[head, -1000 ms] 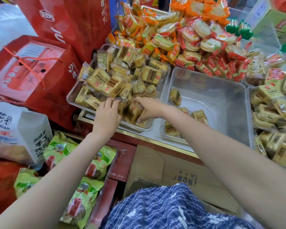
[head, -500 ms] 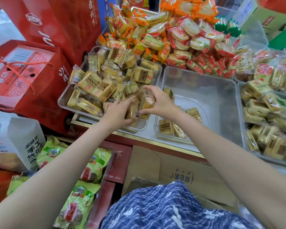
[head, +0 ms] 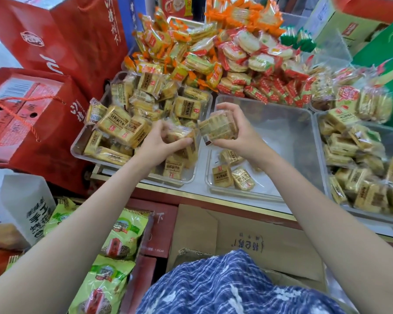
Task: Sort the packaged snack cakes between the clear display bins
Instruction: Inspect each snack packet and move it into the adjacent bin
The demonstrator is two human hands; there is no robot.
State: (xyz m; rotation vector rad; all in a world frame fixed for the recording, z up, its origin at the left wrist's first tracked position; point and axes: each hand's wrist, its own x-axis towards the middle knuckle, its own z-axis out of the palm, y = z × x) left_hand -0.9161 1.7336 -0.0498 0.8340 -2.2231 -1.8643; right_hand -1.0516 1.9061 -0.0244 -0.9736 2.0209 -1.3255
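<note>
We cannot read the small print on most wrappers, and motion blur smears the bundle of clear-wrapped golden snack cakes (head: 218, 128) gripped in the right hand (head: 235, 132), so we cannot count how many it holds. The far rows of orange and red packets (head: 225, 53) run out of the top of the frame, and the right-hand clear plastic bin (head: 320, 123) is cut off at the edge. The cakes we can make out are small, squarish, yellow-brown blocks in transparent film with a dark label and a red mark. The left hand (head: 161, 143) curls its fingers and thumb round another wrapped golden cake (head: 179, 134), held just above the near right corner of the left clear plastic bin (head: 77, 150), which is heaped with the same cakes. The right hand's bundle hangs over the gap between that bin and the middle clear plastic bin (head: 270, 109), close beside the left hand's cake. Below the right hand, a few loose cakes (head: 232, 175) lie on the floor of the middle bin, near its front wall. Red cardboard gift boxes (head: 32, 105) stand to the left, and green snack bags (head: 118, 236) lie below the counter.
</note>
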